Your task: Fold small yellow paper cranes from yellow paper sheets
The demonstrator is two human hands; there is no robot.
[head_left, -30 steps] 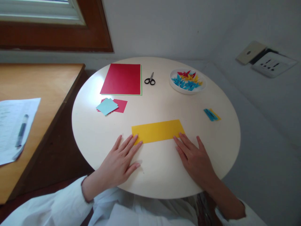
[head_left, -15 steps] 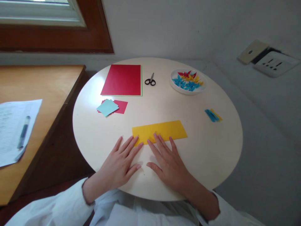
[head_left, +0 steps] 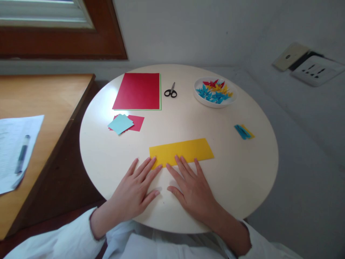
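Note:
A yellow paper strip [head_left: 182, 151] lies flat and slightly slanted on the round white table. My left hand [head_left: 134, 192] rests palm down with fingers spread, its fingertips on the strip's lower left corner. Beside it, my right hand [head_left: 192, 190] is flat too, fingers apart, the tips touching the strip's lower edge near the middle. Neither hand grips anything. Beyond the strip, to the left, are pale blue [head_left: 121, 124] and pink [head_left: 137, 122] paper pieces.
Large red paper [head_left: 138, 91] lies at the back left, with black-handled scissors [head_left: 170, 92] beside it. A white dish [head_left: 215, 105] holds folded coloured paper shapes. Small blue and yellow pieces [head_left: 243, 132] lie right. A wooden desk [head_left: 61, 93] stands left.
The view has shifted slightly. Both hands stay spread on the yellow strip; the right hand's fingertips sit slightly lower, nearer its lower edge.

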